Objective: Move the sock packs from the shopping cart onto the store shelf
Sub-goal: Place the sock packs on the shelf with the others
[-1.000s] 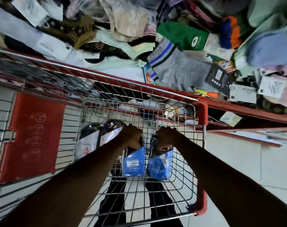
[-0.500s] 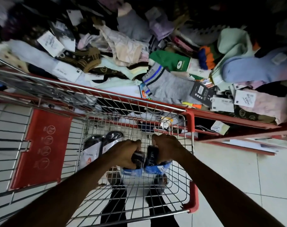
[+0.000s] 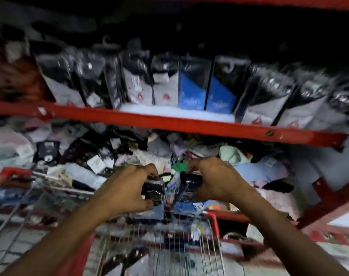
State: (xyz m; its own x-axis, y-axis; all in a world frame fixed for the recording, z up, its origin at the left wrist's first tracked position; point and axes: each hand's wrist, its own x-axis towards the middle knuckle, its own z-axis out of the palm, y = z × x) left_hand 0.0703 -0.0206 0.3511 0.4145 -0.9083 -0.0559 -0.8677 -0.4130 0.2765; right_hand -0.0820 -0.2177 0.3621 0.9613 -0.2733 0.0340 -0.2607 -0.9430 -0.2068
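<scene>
My left hand grips a sock pack with a black top and blue lower part. My right hand grips a second, similar sock pack right beside it. Both packs are raised above the front of the wire shopping cart and in front of the lower bin of loose socks. Another pack lies in the cart below. The red store shelf runs across the view above my hands. Upright on it stand two blue packs amid several grey and black ones.
A heap of loose socks with paper tags fills the lower bin behind my hands. A red diagonal brace of the rack stands at the right. The cart's red corner is under my right wrist. The view is motion-blurred.
Both hands have lifted the two blue packs out of the cart, up toward the shelf. My view has swung up from the cart to the shelf with its row of packs.
</scene>
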